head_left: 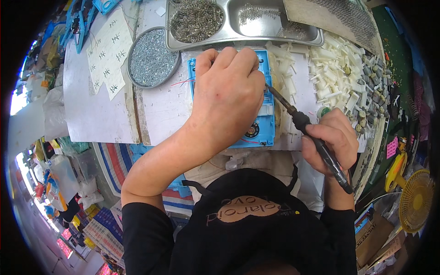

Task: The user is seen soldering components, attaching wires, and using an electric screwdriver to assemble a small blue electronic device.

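A blue plastic casing [264, 126] lies open on the white worktop, with a round black part and thin red wires in it. My left hand [227, 94] is over its far half, back upward and fingers curled down; the fingertips and whatever they grip are hidden. In my right hand [337, 140], to the right of the casing, a soldering iron [300, 120] with a dark handle is held aslant. Its tip reaches the casing's right edge, close beside my left hand. More red and blue wire ends stick out left of the casing.
A round dish [154, 57] of small metal screws stands at the far left. Behind the casing is a steel tray [225, 27] with springs. White plastic parts [337, 68] and grey cylindrical parts [369, 91] are heaped at right. A yellow fan [416, 199] stands beyond the table edge.
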`<state>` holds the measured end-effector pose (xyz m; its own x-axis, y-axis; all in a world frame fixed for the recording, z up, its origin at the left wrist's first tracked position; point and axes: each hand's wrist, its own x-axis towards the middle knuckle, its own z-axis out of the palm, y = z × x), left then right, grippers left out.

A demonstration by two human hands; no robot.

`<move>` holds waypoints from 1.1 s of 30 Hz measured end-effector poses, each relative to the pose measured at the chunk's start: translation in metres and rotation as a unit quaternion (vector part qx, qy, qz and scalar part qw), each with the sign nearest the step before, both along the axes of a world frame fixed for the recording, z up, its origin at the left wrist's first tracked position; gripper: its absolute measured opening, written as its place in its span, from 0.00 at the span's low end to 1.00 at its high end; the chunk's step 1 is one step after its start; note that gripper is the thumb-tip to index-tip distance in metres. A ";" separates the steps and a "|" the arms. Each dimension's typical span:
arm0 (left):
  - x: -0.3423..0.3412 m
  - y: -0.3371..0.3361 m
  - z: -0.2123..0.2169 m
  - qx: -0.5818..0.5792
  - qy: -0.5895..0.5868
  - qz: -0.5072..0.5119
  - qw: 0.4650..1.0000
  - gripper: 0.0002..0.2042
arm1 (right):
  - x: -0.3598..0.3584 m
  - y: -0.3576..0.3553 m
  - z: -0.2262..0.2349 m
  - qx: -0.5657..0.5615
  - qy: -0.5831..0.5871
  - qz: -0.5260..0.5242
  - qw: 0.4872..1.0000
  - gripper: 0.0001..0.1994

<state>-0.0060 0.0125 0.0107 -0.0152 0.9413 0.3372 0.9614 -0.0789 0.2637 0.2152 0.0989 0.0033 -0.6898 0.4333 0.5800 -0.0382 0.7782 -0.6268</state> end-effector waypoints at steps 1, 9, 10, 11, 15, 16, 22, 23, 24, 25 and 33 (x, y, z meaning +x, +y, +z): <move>-0.001 0.001 -0.004 0.017 0.001 -0.005 1.000 0.03 | 0.002 0.000 0.002 -0.002 -0.002 -0.002 1.000 0.13; -0.001 0.001 -0.003 0.017 0.000 -0.010 1.000 0.03 | 0.014 -0.001 0.008 -0.004 0.004 -0.029 1.000 0.11; -0.002 0.000 -0.002 0.006 -0.001 -0.008 1.000 0.04 | 0.016 0.000 0.008 -0.003 0.004 -0.033 0.999 0.11; -0.002 -0.001 -0.002 -0.005 -0.001 -0.005 1.000 0.06 | 0.017 0.000 0.008 -0.003 0.004 -0.037 0.999 0.11; -0.007 -0.005 0.001 0.011 -0.020 -0.015 1.000 0.08 | 0.022 -0.001 0.010 0.000 -0.002 -0.041 0.999 0.12; -0.010 -0.007 0.003 0.033 -0.058 -0.019 0.998 0.08 | 0.023 0.000 0.011 0.001 -0.005 -0.042 0.999 0.12; -0.047 -0.043 0.006 -0.021 -0.118 0.127 0.985 0.09 | 0.031 0.002 0.012 0.004 0.001 -0.062 0.998 0.12; -0.051 -0.051 0.005 -0.074 -0.136 0.147 0.977 0.08 | 0.029 0.003 0.011 0.005 0.002 -0.061 0.998 0.12; -0.055 -0.056 0.001 -0.052 -0.098 0.105 0.988 0.06 | 0.026 0.004 0.011 0.014 0.004 -0.056 0.998 0.12; -0.056 -0.059 0.002 -0.063 -0.089 0.106 0.988 0.06 | 0.023 0.003 0.012 0.012 0.008 -0.053 0.998 0.12; -0.066 -0.061 0.005 -0.047 -0.064 0.116 0.990 0.05 | 0.008 0.002 0.015 0.011 0.030 -0.032 0.999 0.12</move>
<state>-0.0716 -0.0483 0.0156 -0.2722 0.9347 0.2287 0.9088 0.1716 0.3802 0.2229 0.1006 0.0186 -0.6247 0.4625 0.6291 -0.0248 0.7936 -0.6080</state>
